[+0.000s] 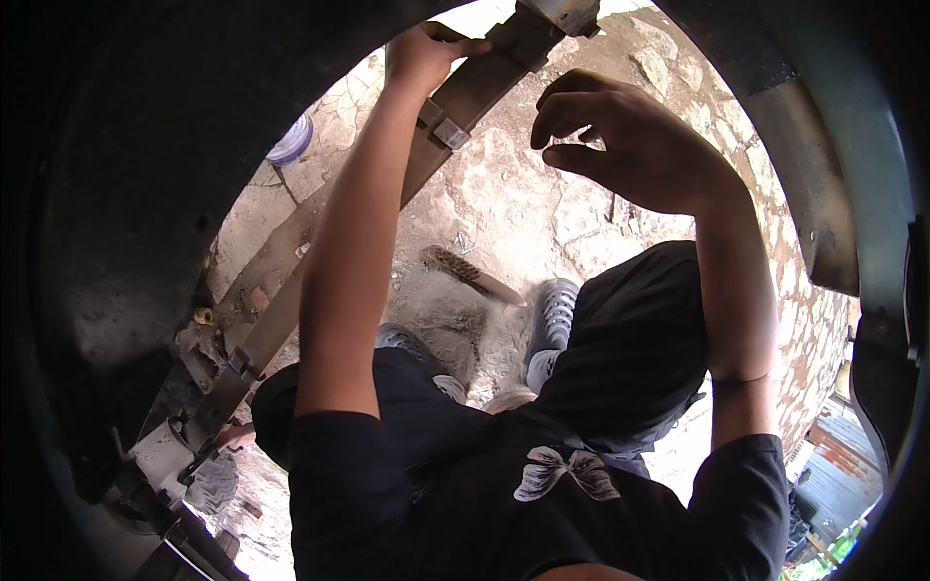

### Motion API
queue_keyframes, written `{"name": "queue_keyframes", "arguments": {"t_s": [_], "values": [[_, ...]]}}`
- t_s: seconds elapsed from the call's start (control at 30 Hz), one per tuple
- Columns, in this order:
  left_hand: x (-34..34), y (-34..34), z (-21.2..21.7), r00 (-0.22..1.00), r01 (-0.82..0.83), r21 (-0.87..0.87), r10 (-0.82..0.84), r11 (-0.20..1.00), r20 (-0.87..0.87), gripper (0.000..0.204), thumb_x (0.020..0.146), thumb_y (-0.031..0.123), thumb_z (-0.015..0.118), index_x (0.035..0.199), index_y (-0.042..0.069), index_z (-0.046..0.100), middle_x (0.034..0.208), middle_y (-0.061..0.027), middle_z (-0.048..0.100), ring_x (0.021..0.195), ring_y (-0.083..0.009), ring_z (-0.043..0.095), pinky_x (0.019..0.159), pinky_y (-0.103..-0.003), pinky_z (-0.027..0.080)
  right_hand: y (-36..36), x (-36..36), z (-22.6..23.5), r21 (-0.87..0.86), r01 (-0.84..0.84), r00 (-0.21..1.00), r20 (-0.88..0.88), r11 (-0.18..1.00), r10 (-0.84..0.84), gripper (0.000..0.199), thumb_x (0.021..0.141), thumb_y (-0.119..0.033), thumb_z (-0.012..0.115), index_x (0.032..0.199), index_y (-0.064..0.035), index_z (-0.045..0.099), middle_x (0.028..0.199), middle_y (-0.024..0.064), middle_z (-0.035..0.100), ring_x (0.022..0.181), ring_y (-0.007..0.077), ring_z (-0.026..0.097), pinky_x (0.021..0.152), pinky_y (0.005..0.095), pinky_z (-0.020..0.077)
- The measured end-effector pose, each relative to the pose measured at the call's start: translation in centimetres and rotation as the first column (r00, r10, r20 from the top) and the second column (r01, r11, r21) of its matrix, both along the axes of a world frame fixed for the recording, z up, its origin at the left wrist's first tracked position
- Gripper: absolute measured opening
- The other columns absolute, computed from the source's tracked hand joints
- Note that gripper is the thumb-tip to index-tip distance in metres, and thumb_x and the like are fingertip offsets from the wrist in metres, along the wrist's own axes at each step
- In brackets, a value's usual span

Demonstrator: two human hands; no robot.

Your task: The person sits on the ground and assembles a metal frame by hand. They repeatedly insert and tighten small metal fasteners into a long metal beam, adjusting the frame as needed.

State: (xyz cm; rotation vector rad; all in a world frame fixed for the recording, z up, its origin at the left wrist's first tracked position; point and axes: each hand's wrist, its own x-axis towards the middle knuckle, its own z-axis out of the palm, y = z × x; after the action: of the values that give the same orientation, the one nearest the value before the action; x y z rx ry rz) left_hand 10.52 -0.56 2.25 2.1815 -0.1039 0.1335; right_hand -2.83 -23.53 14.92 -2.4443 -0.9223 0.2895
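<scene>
A long dark leaf spring [417, 169] with metal clips runs slantwise from the upper middle to the lower left. My left hand [421, 63] is closed at its upper part, thumb lying against the metal; the other fingers are mostly hidden. A pale metal clip [450, 134] wraps the spring below that hand. To the right of the spring, my right hand [620, 140] hangs in the air, apart from it. Its fingers are bent and the thumb stands off from them, with nothing visible between. A wooden-handled brush [475, 275] lies on the ground between my feet.
Dark curved panels [126, 223] surround the opening on the left and the right. A pale bracket [163, 455] joins the spring's lower end. On the stony ground stands a white and purple container [291, 141]. Grey footwear [556, 315] shows below my knees.
</scene>
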Motion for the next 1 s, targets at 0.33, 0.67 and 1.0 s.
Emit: {"name": "queue_keyframes", "arguments": {"t_s": [0.33, 0.67, 1.0], "values": [[-6.7, 2.2, 0.5, 0.994, -0.089, 0.142, 0.096, 0.986, -0.045, 0.032, 0.072, 0.028, 0.096, 0.076, 0.002, 0.077, 0.066, -0.0069, 0.073, 0.057, -0.0127, 0.065, 0.061, -0.029, 0.054, -1.5, 0.0, -0.7, -0.143, 0.046, 0.989, -0.136, 0.989, -0.065, 0.02, 0.101, -0.025, 0.068, 0.111, -0.0091, 0.073, 0.122, 0.0156, 0.066, 0.105, 0.0301, 0.071, 0.093, 0.0417, 0.0576], [-0.7, -0.4, 0.8, 0.998, -0.029, 0.121, 0.022, 0.992, 0.058, 0.047, 0.072, 0.047, 0.093, 0.083, 0.004, 0.079, 0.079, -0.0097, 0.077, 0.071, -0.0241, 0.074, 0.074, -0.037, 0.056, -0.8, -0.4, -0.1, -0.088, 0.006, 0.997, -0.082, 0.996, -0.013, 0.018, 0.1, -0.023, 0.07, 0.107, -0.0062, 0.072, 0.12, 0.0119, 0.065, 0.108, 0.028, 0.068, 0.092, 0.0395, 0.0569], [-6.4, 1.1, 0.9, 0.99, -0.124, 0.054, 0.127, 0.991, -0.061, 0.033, 0.075, 0.025, 0.095, 0.072, 0.0, 0.074, 0.059, -0.0062, 0.068, 0.051, -0.0103, 0.059, 0.058, -0.029, 0.051, -2.0, 0.6, 0.0, -0.093, -0.023, 0.989, -0.148, 0.995, 0.009, 0.018, 0.1, -0.023, 0.069, 0.109, -0.0069, 0.072, 0.12, 0.0119, 0.066, 0.108, 0.0292, 0.07, 0.092, 0.04, 0.0584]]}}
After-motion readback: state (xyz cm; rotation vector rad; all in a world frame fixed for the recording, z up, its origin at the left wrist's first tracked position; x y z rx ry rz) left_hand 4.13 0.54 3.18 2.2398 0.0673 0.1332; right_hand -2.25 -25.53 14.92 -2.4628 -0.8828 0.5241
